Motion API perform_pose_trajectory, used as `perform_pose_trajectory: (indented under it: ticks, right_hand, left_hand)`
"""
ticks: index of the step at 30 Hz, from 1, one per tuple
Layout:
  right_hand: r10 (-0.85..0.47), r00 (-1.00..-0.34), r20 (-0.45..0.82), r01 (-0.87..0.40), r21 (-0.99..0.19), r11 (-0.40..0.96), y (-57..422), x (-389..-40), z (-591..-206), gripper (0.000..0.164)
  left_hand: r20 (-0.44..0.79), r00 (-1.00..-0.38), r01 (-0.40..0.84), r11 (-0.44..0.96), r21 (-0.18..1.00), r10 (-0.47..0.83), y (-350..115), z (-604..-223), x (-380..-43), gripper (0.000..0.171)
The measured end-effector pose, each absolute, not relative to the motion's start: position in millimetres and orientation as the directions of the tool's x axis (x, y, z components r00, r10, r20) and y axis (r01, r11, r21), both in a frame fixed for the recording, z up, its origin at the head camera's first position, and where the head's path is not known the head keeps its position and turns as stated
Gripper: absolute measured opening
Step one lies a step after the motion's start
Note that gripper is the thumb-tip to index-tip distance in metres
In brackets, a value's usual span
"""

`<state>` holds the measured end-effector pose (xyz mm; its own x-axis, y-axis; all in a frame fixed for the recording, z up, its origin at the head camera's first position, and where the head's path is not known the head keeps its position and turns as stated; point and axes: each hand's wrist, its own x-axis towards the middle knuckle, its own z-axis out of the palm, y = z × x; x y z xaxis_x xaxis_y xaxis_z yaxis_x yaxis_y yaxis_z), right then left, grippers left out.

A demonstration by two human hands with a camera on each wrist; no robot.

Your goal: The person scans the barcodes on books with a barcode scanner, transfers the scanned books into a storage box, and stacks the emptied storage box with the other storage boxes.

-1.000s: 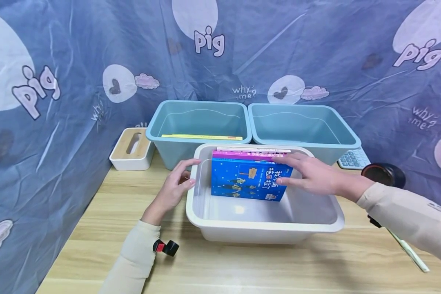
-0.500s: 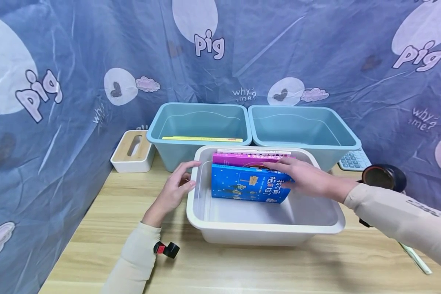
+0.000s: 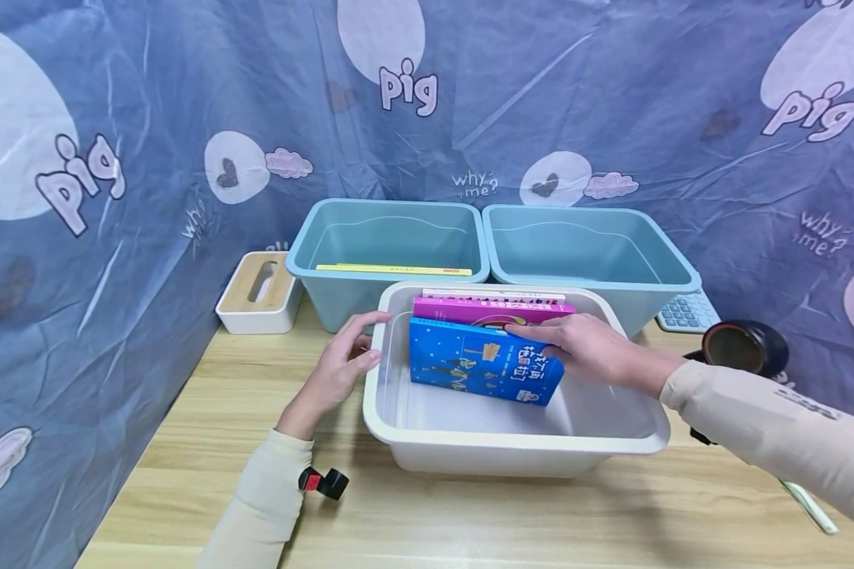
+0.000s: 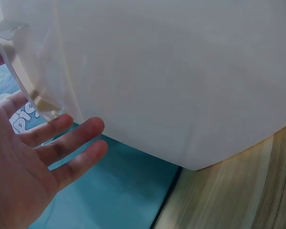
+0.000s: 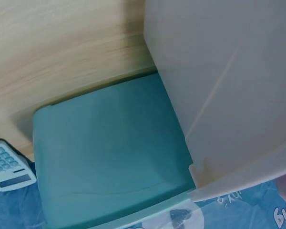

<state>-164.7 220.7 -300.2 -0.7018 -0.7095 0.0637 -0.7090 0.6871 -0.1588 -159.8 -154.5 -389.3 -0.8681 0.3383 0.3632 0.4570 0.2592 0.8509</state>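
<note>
Currently blue book [image 3: 462, 359] pinched in right hand [image 3: 589, 344], apart from left hand [image 3: 333, 370].

books [image 3: 470, 359] stand in a tub [image 3: 512, 457] before two bins [image 3: 398, 229], a tissue box [image 3: 258, 320] leftmost.

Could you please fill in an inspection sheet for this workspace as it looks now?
Surface: wooden table, with light grain.
Job's things: blue book nearest the person in the white bin; pink book and white-edged book behind it.
Clutter: left teal bin with yellow book; right teal bin; tissue box; calculator; dark round container; slim pale item, partly hidden.
Hands: left hand touches the white bin's rim; right hand holds the blue book.
Cables: nothing seen.
Surroundings: blue cloth printed "pig".
</note>
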Motion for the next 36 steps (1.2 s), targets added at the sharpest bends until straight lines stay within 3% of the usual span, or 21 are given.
perform_pose_trajectory:
  ticks: [11, 27, 36]
  right_hand:
    - [-0.702, -0.669, 0.244, -0.743, -0.196, 0.640, 217.4, -150.4, -291.2, 0.055]
    - [-0.551, -0.610, 0.570, -0.776, -0.285, 0.563, 224.4, -135.0, -235.8, 0.046]
    - [-0.415, -0.587, 0.695, -0.720, -0.214, 0.660, 249.3, -121.6, -206.4, 0.051]
  left_hand:
    - [0.357, -0.869, 0.453, 0.265, 0.851, 0.342, -151.6, -389.7, -159.0, 0.051]
    - [0.363, -0.872, 0.452, 0.255, 0.855, 0.329, -152.2, -389.5, -158.4, 0.053]
    - [0.379, -0.865, 0.466, 0.248, 0.849, 0.330, -152.4, -389.8, -159.8, 0.053]
